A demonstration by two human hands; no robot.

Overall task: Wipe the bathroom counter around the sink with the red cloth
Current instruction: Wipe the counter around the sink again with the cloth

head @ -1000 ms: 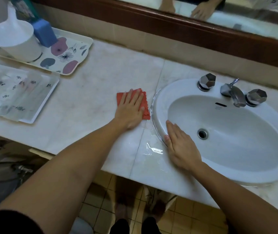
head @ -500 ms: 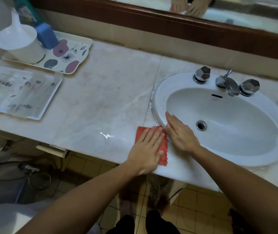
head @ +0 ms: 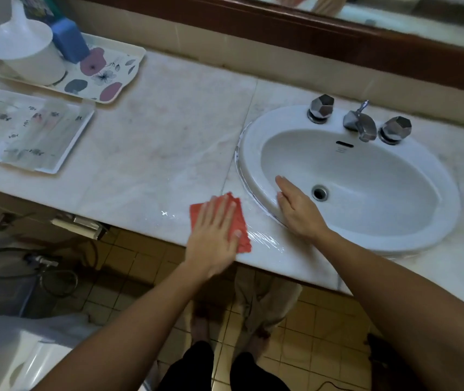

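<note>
The red cloth [head: 240, 221] lies flat on the pale marble counter [head: 168, 142] near its front edge, just left of the white oval sink [head: 437, 210]. My left hand [head: 214, 235] presses flat on the cloth, fingers spread, covering most of it. My right hand [head: 295, 210] rests palm down on the sink's front-left rim, fingers reaching into the basin, holding nothing. A wet streak shines on the counter between the cloth and the sink.
A flowered tray [head: 106, 77] with a white jug [head: 30, 57] and a blue box [head: 68, 40] stands at the back left. A white tray of packets [head: 24, 131] lies in front of it. The tap [head: 360, 125] and two knobs sit behind the basin. Tiled floor lies below.
My left hand has drawn the cloth from beside the sink's left rim toward the front edge, then slightly left. My right hand has stayed on the sink rim.
</note>
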